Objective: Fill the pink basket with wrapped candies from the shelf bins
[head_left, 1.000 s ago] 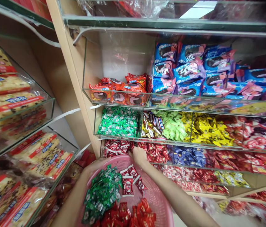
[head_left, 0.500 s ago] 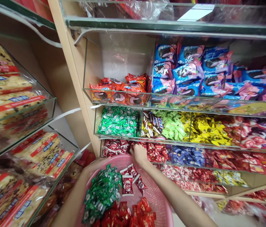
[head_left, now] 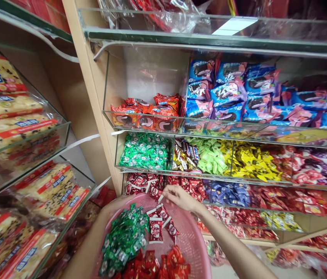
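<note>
A pink plastic basket (head_left: 199, 248) is tilted in front of me, with my left hand (head_left: 119, 204) gripping its far-left rim. My right hand (head_left: 178, 197) is above the far rim, its fingertips pinching the corner of a dark red candy packet with white ends (head_left: 155, 192). Inside the basket lie several matching red-and-white packets (head_left: 155, 229). Beside them is a heap of green-wrapped candies (head_left: 125, 236), with shiny red candies (head_left: 176, 261) nearer me. Just behind the right hand is the shelf bin of red-and-white packets (head_left: 138, 182).
Glass-fronted shelves hold green candies (head_left: 146, 151), yellow candies (head_left: 253, 161), blue-wrapped candies (head_left: 227, 193) and blue snack packs (head_left: 228, 95). A wooden upright (head_left: 93, 97) separates them from the left shelves, stacked with bagged pastries (head_left: 47, 186). A glass shelf edge (head_left: 180, 37) juts out above.
My right hand has come back from the low bin toward me and slightly right, a red-and-white packet now showing in its fingers. My left hand stays on the basket rim.
</note>
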`<move>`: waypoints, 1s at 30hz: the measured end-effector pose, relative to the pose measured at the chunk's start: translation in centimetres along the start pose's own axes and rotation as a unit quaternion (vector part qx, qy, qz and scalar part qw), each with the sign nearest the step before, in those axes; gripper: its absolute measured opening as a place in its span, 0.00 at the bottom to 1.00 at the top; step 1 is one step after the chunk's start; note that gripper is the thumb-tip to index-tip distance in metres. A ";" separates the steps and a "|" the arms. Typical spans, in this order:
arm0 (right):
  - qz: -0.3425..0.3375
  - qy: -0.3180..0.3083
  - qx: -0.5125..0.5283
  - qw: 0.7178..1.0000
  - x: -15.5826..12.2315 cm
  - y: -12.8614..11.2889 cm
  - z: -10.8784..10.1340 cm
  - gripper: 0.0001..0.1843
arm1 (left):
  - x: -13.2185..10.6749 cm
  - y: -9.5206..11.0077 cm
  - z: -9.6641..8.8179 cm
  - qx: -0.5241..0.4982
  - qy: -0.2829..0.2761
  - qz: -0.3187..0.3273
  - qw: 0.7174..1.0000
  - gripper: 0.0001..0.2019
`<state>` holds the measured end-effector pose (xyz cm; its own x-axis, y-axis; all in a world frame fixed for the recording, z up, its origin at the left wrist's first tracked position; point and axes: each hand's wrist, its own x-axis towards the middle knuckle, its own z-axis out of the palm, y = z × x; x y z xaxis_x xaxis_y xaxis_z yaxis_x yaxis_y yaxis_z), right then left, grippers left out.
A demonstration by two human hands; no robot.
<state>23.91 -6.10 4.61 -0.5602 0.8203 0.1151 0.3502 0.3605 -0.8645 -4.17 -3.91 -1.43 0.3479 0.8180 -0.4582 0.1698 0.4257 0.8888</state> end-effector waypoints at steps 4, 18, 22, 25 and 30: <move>0.031 -0.055 0.041 0.997 -1.9 -0.5 0.5 0.18 | -0.1 0.6 0.4 0.004 -0.006 -0.003 1.000 0.30; 0.091 -0.228 -0.075 0.966 -5.1 0.2 1.7 0.12 | 0.3 0.1 -0.1 0.010 -0.002 0.019 1.000 0.25; 0.188 -0.126 -0.271 0.935 -4.1 -0.3 2.7 0.09 | 0.5 0.2 0.0 0.017 -0.005 0.019 1.000 0.26; 0.201 -0.037 -0.370 0.906 -2.3 -1.2 3.3 0.11 | 0.8 0.2 0.2 0.029 -0.003 0.020 0.999 0.25; 0.137 0.020 -0.301 0.944 3.0 -2.0 4.5 0.11 | 0.9 -0.1 0.1 0.047 0.010 0.027 0.999 0.25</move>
<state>18.11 -6.37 4.51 -0.3622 0.9311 -0.0436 0.8472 0.3093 -0.4320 -3.78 -3.30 -1.91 0.3405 0.8465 -0.4092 0.2368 0.3440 0.9086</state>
